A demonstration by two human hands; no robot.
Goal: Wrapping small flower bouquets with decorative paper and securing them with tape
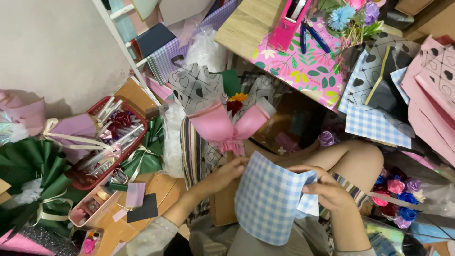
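Observation:
A sheet of blue-and-white checked wrapping paper (pixel 268 199) is held between both hands over my lap. My left hand (pixel 227 173) grips its upper left edge. My right hand (pixel 327 189) pinches its folded right edge. Just above the sheet lies a bouquet wrapped in pink paper (pixel 222 125) with grey heart-patterned paper (pixel 194 87) behind it and a red and orange flower at its centre. My knee (pixel 360 159) rises to the right of the bouquet.
A red basket (pixel 135 144) of ribbons and wrapped sticks stands at left, beside green paper bouquets (pixel 33 173). A wooden table (pixel 246 21) with a floral sheet, a pink tape dispenser (pixel 291 19) and blue pliers is above. Small paper roses (pixel 398 196) lie at right.

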